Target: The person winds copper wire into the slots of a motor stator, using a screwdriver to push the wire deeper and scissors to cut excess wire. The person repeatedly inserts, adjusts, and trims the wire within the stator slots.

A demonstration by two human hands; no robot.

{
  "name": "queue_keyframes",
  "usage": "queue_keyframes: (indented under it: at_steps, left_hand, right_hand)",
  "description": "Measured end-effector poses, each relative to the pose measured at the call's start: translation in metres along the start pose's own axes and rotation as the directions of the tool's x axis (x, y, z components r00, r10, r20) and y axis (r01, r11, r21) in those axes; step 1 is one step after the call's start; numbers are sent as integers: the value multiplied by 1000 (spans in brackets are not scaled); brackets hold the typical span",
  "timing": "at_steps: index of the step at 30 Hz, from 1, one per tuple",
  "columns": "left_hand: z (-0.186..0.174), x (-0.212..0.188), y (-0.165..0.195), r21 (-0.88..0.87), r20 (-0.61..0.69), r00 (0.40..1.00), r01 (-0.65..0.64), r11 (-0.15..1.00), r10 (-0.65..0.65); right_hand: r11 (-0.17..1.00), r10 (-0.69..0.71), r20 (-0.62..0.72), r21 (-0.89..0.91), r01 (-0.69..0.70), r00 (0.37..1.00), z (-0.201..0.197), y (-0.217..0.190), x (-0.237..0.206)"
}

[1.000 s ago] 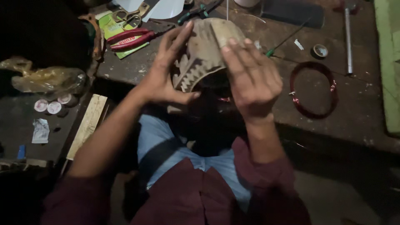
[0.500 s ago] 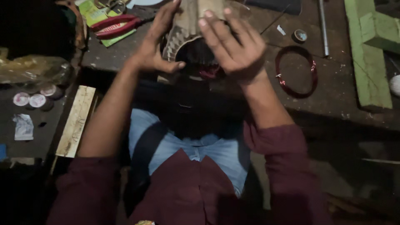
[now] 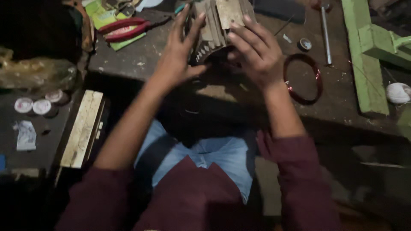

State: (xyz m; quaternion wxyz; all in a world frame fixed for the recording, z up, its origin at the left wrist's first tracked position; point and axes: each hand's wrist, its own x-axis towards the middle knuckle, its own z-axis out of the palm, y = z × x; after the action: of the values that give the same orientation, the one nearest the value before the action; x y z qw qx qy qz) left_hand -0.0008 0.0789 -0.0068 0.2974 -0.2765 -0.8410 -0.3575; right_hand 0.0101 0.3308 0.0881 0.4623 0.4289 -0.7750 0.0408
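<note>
- The desk is dark, worn and scuffed, and fills the upper part of the view.
- A green frame of painted wood lies along the desk's right side.
- A pale plank lies at the desk's left edge, tilted a little.
- The core, a ribbed grey-brown bundle with toothed slots along its lower edge, is held over the middle of the desk's far part, between both hands.
- The left hand presses its palm to the core's left side, fingers spread upward; the grip is wide and flat on the core.
- The right hand lies over the core's right and front, fingers curved onto it; the grip holds the core.
- A wire coil, reddish copper, lies flat on the desk just right of the right hand.
- Red pliers rest on a green card, well left of the core.
- A metal rod lies beyond the coil.
- Two small round lids sit on the dark shelf at far left.
</note>
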Motion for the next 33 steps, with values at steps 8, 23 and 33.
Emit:
queue_keyframes:
  at_steps: [8, 23, 33]
  left_hand:
    - [54, -32, 72, 75, -56, 975, -209, 975, 213]
    - [98, -20, 57, 104, -175, 979, -85, 991, 103]
    - [116, -16, 77, 174, -84, 996, -3, 985, 18]
  right_hand:
    - [999, 54, 266, -7, -54, 962, -33, -15, -60]
    - [966, 13, 463, -235, 108, 886, 2, -9, -42]
    - [876, -107, 486, -366, 313, 867, 5, -3, -46]
